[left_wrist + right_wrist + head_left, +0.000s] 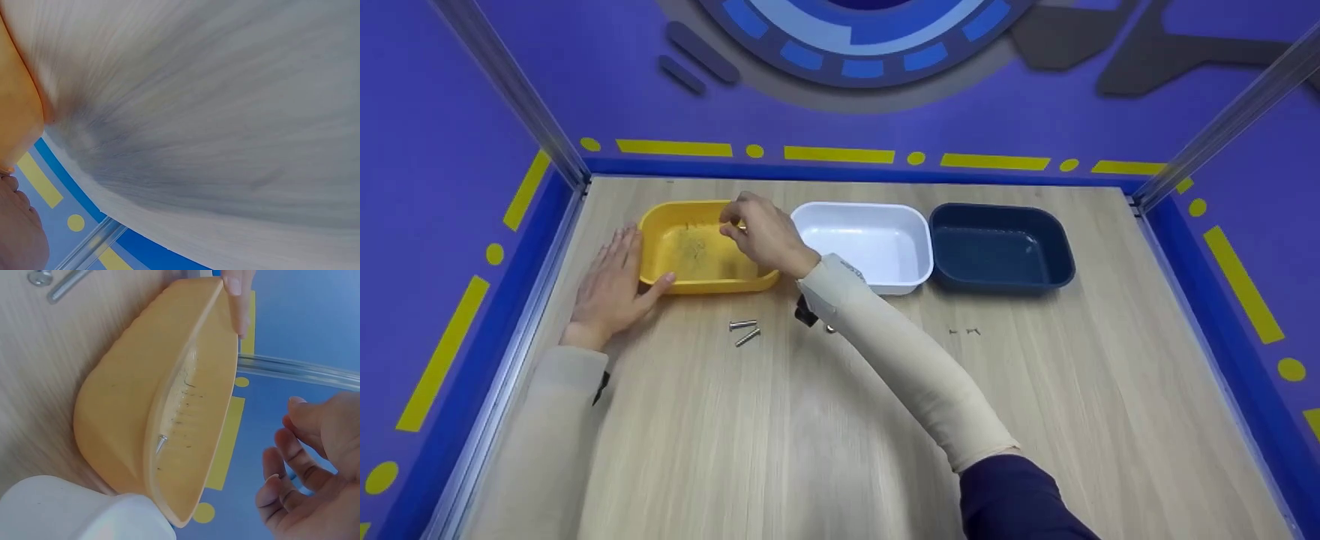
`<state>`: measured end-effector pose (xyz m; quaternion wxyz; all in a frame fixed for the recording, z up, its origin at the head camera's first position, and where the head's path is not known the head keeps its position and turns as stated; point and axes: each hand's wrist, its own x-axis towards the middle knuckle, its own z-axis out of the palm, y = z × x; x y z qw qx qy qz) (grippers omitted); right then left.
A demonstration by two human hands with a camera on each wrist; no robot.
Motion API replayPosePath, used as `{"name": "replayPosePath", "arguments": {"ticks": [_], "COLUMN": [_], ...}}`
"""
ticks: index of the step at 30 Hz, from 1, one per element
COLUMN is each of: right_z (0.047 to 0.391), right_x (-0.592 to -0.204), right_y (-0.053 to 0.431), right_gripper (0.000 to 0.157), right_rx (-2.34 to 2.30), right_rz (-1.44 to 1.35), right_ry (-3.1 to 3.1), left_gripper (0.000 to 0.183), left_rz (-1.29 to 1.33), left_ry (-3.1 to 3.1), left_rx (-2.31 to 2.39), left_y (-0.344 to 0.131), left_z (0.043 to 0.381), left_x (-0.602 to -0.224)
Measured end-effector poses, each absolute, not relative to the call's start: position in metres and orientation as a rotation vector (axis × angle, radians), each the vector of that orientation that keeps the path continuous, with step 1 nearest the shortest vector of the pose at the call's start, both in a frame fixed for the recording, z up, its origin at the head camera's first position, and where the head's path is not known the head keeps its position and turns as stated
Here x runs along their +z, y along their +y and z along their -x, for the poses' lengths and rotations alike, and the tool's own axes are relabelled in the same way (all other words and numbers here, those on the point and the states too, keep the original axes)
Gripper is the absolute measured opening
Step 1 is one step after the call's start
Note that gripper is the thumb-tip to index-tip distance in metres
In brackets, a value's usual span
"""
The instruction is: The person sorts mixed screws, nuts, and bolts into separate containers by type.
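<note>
My left hand (611,285) rests with straight fingers along the left side of the yellow bin (712,286), its thumb at the front rim. Over the bin's right part is my right hand (765,232), fingers loosely curled. In the right wrist view nothing shows between the right hand's fingertips (273,486). A silvery screw (161,442) shows inside the yellow bin in that view, along with small dark thin bits. Two silvery bolts (748,337) lie on the table in front of the yellow bin.
A white bin (915,279) stands right of the yellow one, and a dark blue bin (1005,285) beside it. Two small screws (973,331) lie before the dark bin. A small metal piece (830,328) peeks out by the right forearm. Blue panels (840,127) enclose the table.
</note>
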<state>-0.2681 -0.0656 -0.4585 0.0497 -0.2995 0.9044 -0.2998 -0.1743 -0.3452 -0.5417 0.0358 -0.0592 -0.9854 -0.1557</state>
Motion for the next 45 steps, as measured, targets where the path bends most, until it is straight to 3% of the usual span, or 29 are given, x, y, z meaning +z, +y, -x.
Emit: {"name": "replayPosePath", "arguments": {"ticks": [21,45], "right_z": [0.234,0.194], "right_x": [-0.484,-0.549], "right_y": [-0.043,-0.011], "right_gripper": [0.027,0.021], "right_rx": [-1.083,-1.262], "right_rz": [1.040,1.126], "right_ry": [2.617,2.445], "left_gripper": [0.102,0.100], "left_rz": [0.189,0.214], "left_ry": [-2.995,-2.999], "left_rx": [-0.469,-0.507], "left_y": [-0.349,-0.344], "left_z": [0.173,0.172], "left_x": [-0.541,-0.544]}}
